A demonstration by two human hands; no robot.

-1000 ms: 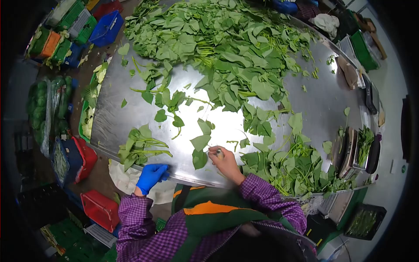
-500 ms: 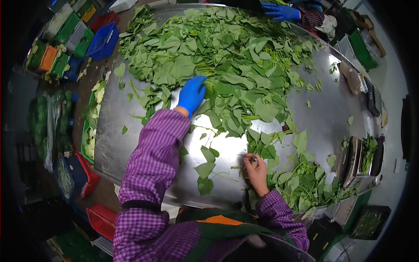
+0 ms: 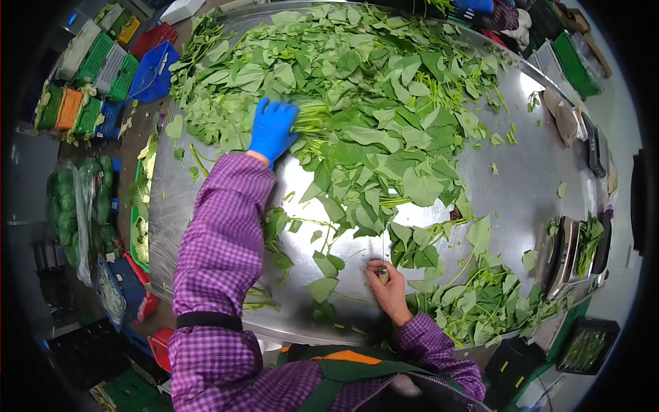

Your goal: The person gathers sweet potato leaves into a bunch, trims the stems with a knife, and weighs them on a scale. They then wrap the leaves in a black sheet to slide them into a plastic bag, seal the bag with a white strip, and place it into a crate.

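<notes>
My left hand (image 3: 273,129), in a blue glove, lies at the near left of a big heap of leafy greens (image 3: 384,130), beside a bundle of pale green stems (image 3: 313,118). Its fingers are stretched out and a little apart on the leaves. My bare right hand (image 3: 390,292) is closed round the short handle of a knife (image 3: 383,275). The thin blade points away from me, over the bare metal. Loose leafy sprigs (image 3: 322,288) lie between my arms, and a smaller pile of greens (image 3: 480,302) is right of my right hand.
The metal table (image 3: 522,172) carries the greens. A scale-like device (image 3: 566,257) with greens on it stands at the right edge. A blue crate (image 3: 152,72) and a green crate of leaves (image 3: 141,226) are at the left. Another person's gloved hand (image 3: 473,5) shows at the far side.
My left hand has moved left and slightly away from me, off the stems' near end. My right hand with the knife has shifted slightly left and nearer me. The other person's hand has moved up.
</notes>
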